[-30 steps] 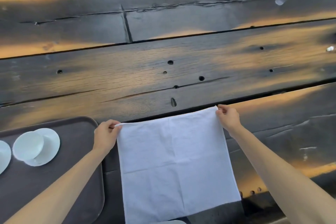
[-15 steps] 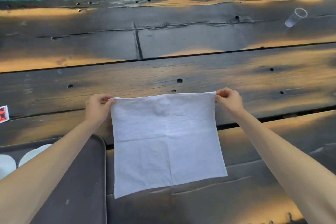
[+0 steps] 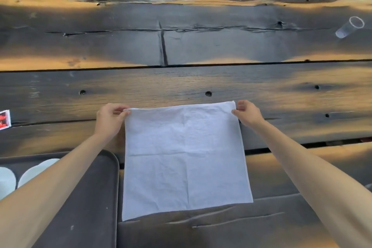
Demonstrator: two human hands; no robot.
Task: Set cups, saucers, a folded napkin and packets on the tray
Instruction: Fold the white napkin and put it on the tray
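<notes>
Napkin [image 3: 184, 159] is spread out flat and fully open on the dark wooden table [image 3: 201, 82], a white square with faint crease lines crossing at its middle, so no fold in it at the moment. Both hands are on its far edge: the left hand [image 3: 109, 116] pinches the far left corner between thumb and curled fingers, and the right hand [image 3: 246, 112] does the same at the far right corner, fingers curled in around the hem. So the cloth stretches between the two hands along the top and runs back toward the person from there, with both forearms coming in along its sides. The near edge lies on the table, free of either hand. Just beside the napkin on the left is the dark tray [image 3: 94, 187], its rounded corner sitting right next to the cloth's left edge; I can't tell for sure if they touch. The left forearm crosses over the tray and covers a good part of it. On the tray at the far left you can make out two white round pieces of crockery, a saucer [image 3: 36, 169] partly hidden by the arm and another white dish [image 3: 6, 183] cut off by the frame edge. A red and white packet [image 3: 4, 120] lies on the table at the left edge, well apart from the napkin. A clear plastic cup [image 3: 349, 29] lies on its side far off at the upper right.
</notes>
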